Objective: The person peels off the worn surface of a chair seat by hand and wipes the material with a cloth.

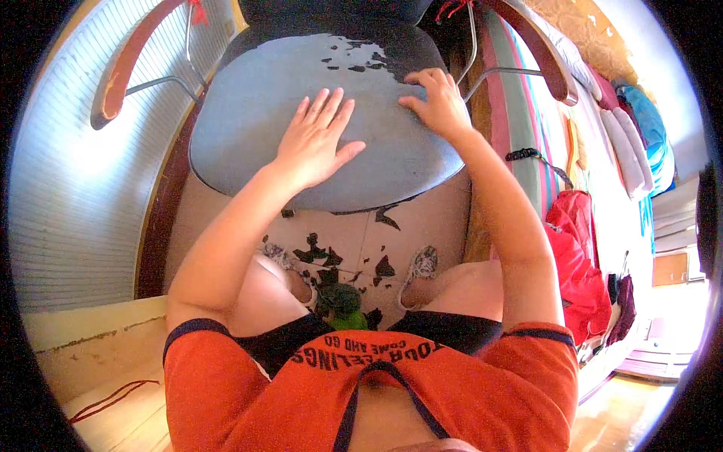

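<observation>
A chair seat [248,128] fills the upper middle, its grey-blue surface mostly bare. Black peeling covering [410,45] remains along the back and right rear, with small loose-looking flakes [354,68] at its ragged edge. My left hand [320,139] rests on the grey-blue surface, fingers stretched out and apart, holding nothing. Over the right part of the seat is my right hand [438,103], fingers bent, thumb and forefinger apart near the edge of the black covering. Nothing shows between them.
Wooden armrests [124,68] flank the seat on metal rods. Black scraps [320,252] litter the tiled floor [354,230] between my feet, near a green object [346,305]. To the right is a bed with striped cloth [520,113] and a red cloth [576,264]. A ribbed panel [83,158] stands left.
</observation>
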Available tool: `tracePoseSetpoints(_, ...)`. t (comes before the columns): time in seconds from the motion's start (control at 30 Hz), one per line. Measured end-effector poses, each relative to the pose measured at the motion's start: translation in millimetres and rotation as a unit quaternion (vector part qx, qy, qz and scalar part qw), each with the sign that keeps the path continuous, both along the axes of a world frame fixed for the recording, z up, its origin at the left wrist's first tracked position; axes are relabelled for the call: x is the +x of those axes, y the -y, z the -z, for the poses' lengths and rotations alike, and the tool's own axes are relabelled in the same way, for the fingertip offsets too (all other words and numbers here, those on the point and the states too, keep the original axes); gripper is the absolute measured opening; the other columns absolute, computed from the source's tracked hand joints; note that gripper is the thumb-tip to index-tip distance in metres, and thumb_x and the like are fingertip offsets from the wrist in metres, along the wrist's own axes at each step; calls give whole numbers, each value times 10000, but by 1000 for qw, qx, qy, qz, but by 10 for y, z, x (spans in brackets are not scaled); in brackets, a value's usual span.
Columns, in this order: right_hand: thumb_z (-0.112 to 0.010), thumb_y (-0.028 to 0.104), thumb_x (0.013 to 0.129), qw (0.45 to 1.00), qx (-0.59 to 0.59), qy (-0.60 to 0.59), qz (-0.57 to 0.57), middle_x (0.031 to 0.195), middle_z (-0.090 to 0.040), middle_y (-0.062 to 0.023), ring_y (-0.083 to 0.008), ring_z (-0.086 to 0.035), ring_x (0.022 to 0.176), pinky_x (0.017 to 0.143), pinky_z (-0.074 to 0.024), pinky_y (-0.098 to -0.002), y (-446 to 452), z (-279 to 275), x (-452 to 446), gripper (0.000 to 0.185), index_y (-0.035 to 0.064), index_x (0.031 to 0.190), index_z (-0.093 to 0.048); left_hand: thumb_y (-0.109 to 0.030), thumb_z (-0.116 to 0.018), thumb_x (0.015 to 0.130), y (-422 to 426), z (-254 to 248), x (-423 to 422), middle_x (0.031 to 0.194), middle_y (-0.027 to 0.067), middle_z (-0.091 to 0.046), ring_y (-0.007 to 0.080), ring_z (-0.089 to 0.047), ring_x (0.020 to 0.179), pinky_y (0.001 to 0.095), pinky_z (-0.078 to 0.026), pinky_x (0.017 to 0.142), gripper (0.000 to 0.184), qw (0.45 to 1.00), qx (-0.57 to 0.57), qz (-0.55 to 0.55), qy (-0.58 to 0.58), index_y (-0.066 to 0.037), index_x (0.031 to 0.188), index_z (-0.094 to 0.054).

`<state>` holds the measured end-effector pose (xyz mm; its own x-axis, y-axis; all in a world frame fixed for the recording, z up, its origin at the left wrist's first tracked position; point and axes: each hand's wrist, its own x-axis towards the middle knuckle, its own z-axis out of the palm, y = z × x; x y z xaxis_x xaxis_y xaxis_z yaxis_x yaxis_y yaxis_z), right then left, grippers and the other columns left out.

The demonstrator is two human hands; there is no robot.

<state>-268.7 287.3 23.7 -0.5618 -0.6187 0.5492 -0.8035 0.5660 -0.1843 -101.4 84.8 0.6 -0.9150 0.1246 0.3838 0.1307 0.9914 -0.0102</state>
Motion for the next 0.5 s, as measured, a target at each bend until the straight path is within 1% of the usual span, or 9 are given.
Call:
tracePoseSetpoints(0.03,-736,476,670,999,-17,-12,39,1099,-569,-91,-305,-489,1102,917,-398,-416,83,111,-210,488,174,1046,-662,-481,-473,895,31,2,3,1464,195,-263,339,-232,1365,473,-167,1116,685,1000,4,21,3,-31,1390,-322)
tracePoseSetpoints(0.07,-736,476,670,999,-14,-17,38,1099,-569,-91,-305,-489,1102,917,-398,-416,134,95,-330,488,174,1046,-662,-479,-477,893,62,-4,-12,1467,187,-263,336,-233,1365,467,-166,1118,680,999,8,43,3,-45,1394,-323)
tracePoseSetpoints(0.13,-748,532,617,996,62,36,55,1100,-570,-100,-309,-494,1096,917,-392,-428,201,66,-506,572,174,1056,-662,-477,-482,890,102,-26,-10,1468,173,-269,329,-239,1364,461,-164,1119,669,998,11,55,0,-64,1395,-332)
tracePoseSetpoints(0.17,-733,490,664,996,70,51,17,1060,-588,-113,-315,-514,1067,915,-400,-416,208,58,-584,508,150,1035,-660,-476,-487,887,118,-26,-2,1469,160,-276,322,-244,1363,456,-162,1121,659,998,12,68,1,-82,1395,-340)
tracePoseSetpoints(0.2,-733,490,664,996,74,51,19,1060,-588,-113,-315,-514,1067,915,-400,-416,207,49,-577,508,150,1035,-660,-476,-487,887,132,-11,5,1469,160,-276,322,-244,1363,456,-162,1121,659,997,15,70,1,-82,1395,-340)
tracePoseSetpoints(0.27,-688,385,748,994,70,7,-86,951,-597,-135,-324,-553,976,862,-438,-409,183,2,-577,337,106,931,-648,-466,-492,886,126,14,0,1469,131,-293,300,-251,1364,448,-164,1121,633,997,29,71,1,-108,1391,-359)
tracePoseSetpoints(0.3,-688,385,748,994,75,8,-84,951,-597,-135,-324,-553,976,862,-438,-409,177,3,-564,337,106,931,-648,-466,-492,886,108,17,8,1469,131,-293,300,-251,1364,448,-164,1121,633,997,33,73,0,-108,1391,-359)
tracePoseSetpoints(0.37,-617,255,818,981,123,-77,-131,868,-582,-147,-334,-571,896,796,-464,-410,217,-13,-552,198,61,847,-592,-465,-489,887,98,-7,18,1467,108,-306,278,-257,1364,442,-172,1119,616,998,16,59,12,-117,1382,-377)
tracePoseSetpoints(0.5,-563,181,844,960,142,-148,-190,839,-566,-155,-339,-576,861,761,-469,-426,208,1,-610,137,45,832,-553,-468,-483,888,76,36,19,1467,92,-310,265,-261,1364,437,-178,1117,607,998,7,60,-13,-127,1380,-383)
